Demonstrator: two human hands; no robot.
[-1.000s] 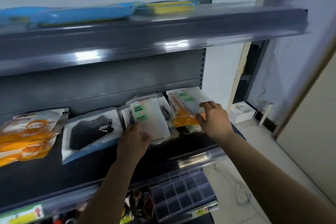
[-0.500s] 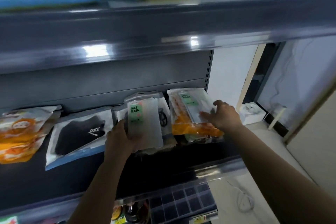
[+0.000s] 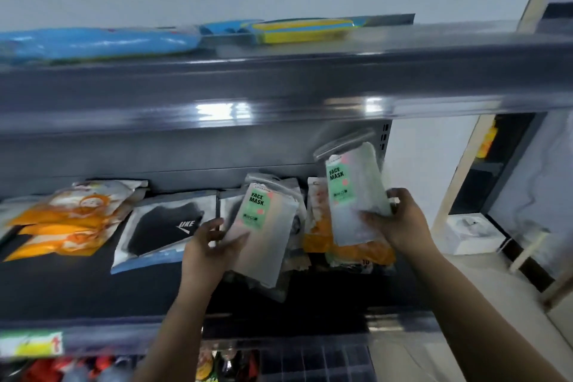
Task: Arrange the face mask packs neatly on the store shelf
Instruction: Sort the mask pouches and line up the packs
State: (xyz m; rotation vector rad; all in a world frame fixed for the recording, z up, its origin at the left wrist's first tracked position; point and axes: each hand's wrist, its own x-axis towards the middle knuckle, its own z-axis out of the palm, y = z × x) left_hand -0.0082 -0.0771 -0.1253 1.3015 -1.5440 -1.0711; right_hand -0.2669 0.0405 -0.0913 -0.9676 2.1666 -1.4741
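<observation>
Evidently sorting like with like, the right hand [image 3: 400,220] is pinching a green-labelled face mask pack [image 3: 356,195] lifted above the orange packs [image 3: 356,250], while the left hand [image 3: 206,250] is gripping its twin [image 3: 263,232] over the shelf [image 3: 93,291].

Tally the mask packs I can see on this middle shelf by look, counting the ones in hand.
Green-label FACE MASK packs: 2, one held by the left hand at, one held by the right hand at.
Black mask pack: 1.
Orange packs: 2 piles, left and right; counts within them unclear.
Total: 3 single packs plus 2 piles.
</observation>
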